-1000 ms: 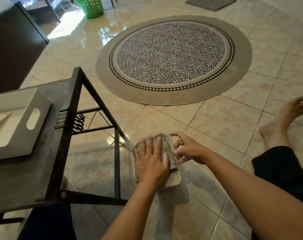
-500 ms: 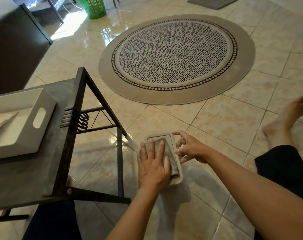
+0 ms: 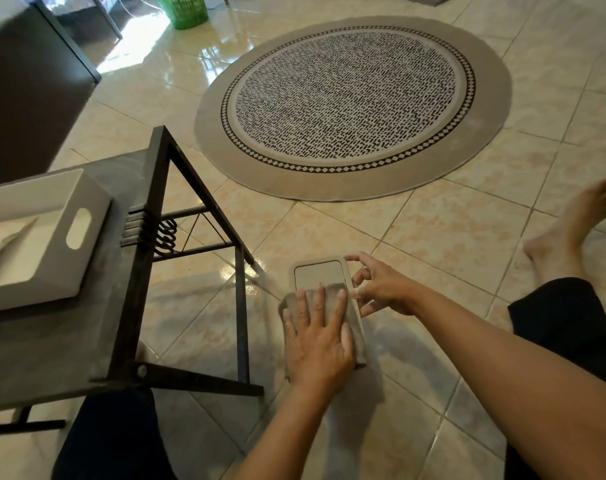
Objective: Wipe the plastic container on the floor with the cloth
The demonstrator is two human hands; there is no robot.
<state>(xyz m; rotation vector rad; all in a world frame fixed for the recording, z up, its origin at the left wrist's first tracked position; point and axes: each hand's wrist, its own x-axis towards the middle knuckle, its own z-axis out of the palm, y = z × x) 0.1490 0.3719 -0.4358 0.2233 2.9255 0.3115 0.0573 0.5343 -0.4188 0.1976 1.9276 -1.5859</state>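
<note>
A flat beige plastic container (image 3: 318,270) with rounded corners lies on the tiled floor in front of me. A grey cloth (image 3: 356,327) covers its near half. My left hand (image 3: 317,337) presses flat on the cloth, fingers spread. My right hand (image 3: 381,285) holds the container's right edge with its fingertips. The far half of the container shows bare; the near half is hidden under cloth and hand.
A low black metal-framed table (image 3: 149,258) stands close on the left, with a white tray (image 3: 45,237) on top. A round patterned rug (image 3: 350,105) lies beyond. My bare foot (image 3: 568,230) rests at right. A green basket (image 3: 185,10) stands far back.
My left hand has dragged the cloth toward me, uncovering the far half of the container. My right hand stays at the right edge.
</note>
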